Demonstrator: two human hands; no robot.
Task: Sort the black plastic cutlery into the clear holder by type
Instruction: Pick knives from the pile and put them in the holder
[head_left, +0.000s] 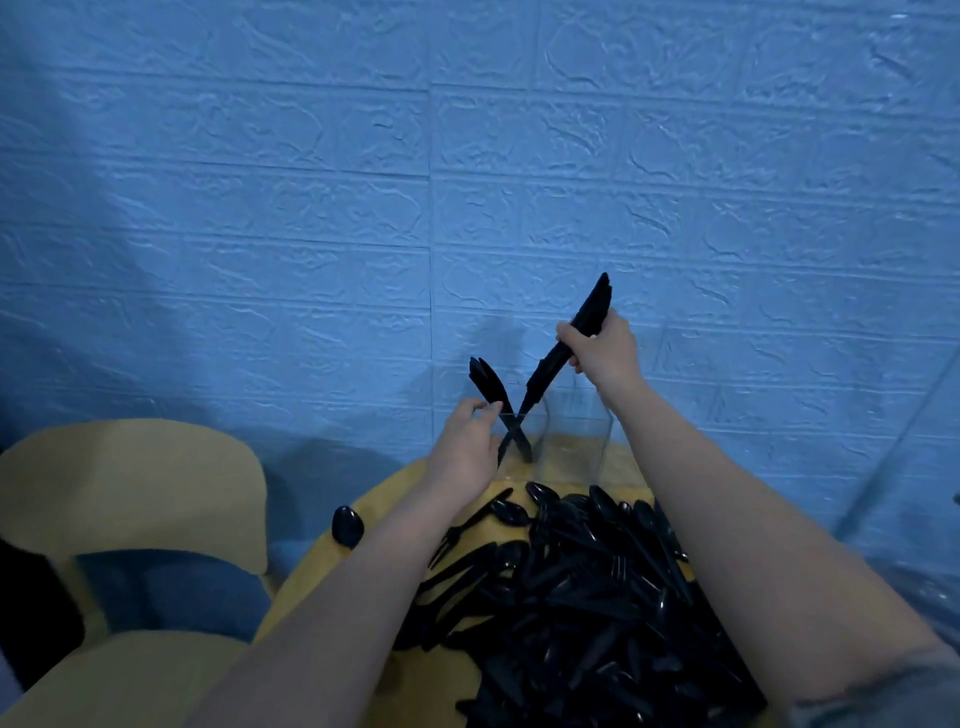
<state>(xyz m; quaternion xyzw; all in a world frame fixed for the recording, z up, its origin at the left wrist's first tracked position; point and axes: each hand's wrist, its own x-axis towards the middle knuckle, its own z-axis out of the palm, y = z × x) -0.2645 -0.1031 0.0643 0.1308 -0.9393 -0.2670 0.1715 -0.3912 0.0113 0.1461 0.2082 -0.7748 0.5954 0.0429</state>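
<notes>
Knives going into clear holder (540, 441)
Right hand (605, 353) and left hand (467, 441) each clamp a knife bundle (566, 343); uncross tips below grips (same compartment).

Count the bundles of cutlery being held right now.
2. One bundle is in the left hand, one bundle in the right hand; both cross inside the clear holder's left compartment.
</notes>
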